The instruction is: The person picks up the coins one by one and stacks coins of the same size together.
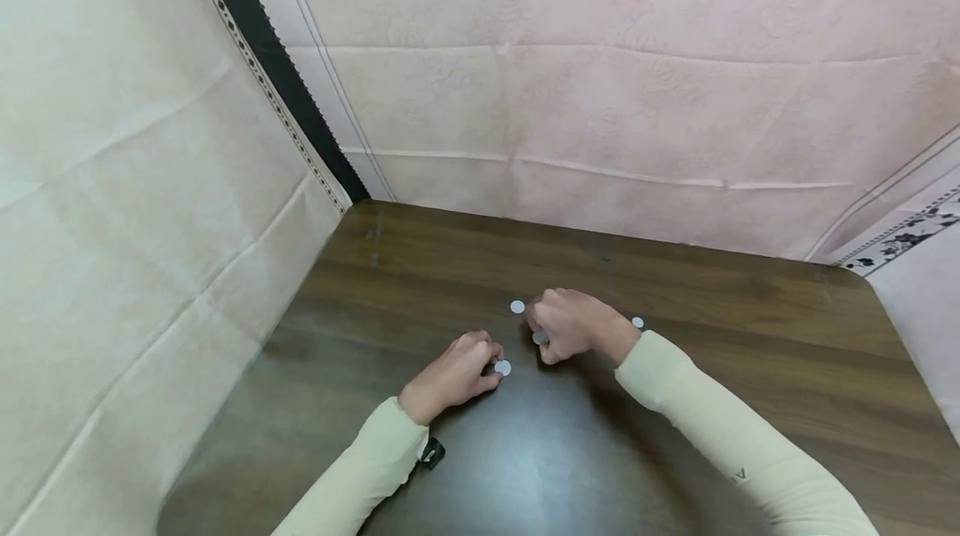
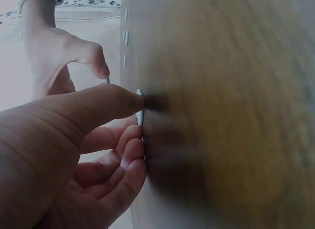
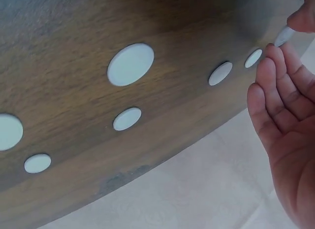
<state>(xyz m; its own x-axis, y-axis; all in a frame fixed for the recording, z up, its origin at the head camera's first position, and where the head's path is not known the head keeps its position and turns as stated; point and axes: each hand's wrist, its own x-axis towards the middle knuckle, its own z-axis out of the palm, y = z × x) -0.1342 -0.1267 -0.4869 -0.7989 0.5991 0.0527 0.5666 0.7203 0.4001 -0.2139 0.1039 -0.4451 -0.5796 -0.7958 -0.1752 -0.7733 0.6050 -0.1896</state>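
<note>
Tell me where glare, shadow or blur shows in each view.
Head view: pale glare on the table between the forearms, a dark shadow beside the right arm; left wrist view: wood grain blurred, soft shadow beside the left hand, cloth washed out; right wrist view: discs fairly crisp, a blurry dark patch towards the upper right.

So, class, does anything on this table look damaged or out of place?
Yes: in the right wrist view, the table has an uneven greyish patch near its edge, interrupting the wood grain. It may be wear or staining.
</note>
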